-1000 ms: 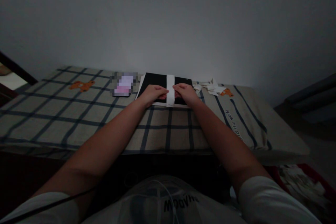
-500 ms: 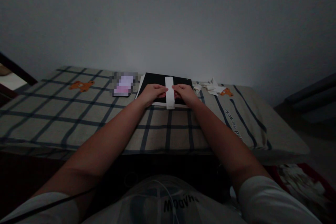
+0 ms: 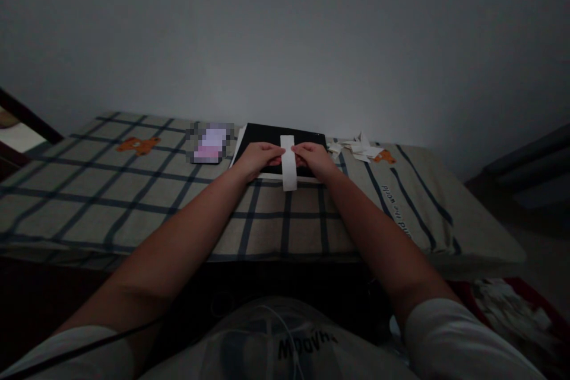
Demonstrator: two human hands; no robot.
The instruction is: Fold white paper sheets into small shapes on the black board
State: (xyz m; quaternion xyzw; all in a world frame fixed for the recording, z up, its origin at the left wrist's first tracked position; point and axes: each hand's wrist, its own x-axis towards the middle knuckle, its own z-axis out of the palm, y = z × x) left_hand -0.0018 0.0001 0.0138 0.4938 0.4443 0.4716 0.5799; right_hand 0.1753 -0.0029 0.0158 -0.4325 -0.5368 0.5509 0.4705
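Observation:
A white paper strip [image 3: 289,173] runs lengthwise away from me over a flat black item [image 3: 267,132], perhaps a folder or notebook, with white edges showing under it. My left hand [image 3: 259,158] pinches the strip's left edge between thumb and fingers. On the opposite edge, my right hand [image 3: 313,158] pinches it the same way. The strip's near end hangs past the black item's front edge. Right of the black item lies a loose pile of folded white paper pieces [image 3: 361,147].
A checked cloth [image 3: 178,202] with bear figures covers the table. A phone-like device [image 3: 210,143], blurred out, rests left of the black item. A grey wall [image 3: 285,41] rises behind the table. Dark grey fabric [image 3: 534,166] shows at the far right.
The paper strip has shifted slightly toward me, its far end lower and its near end drooping further. Both hands stay at nearly the same place.

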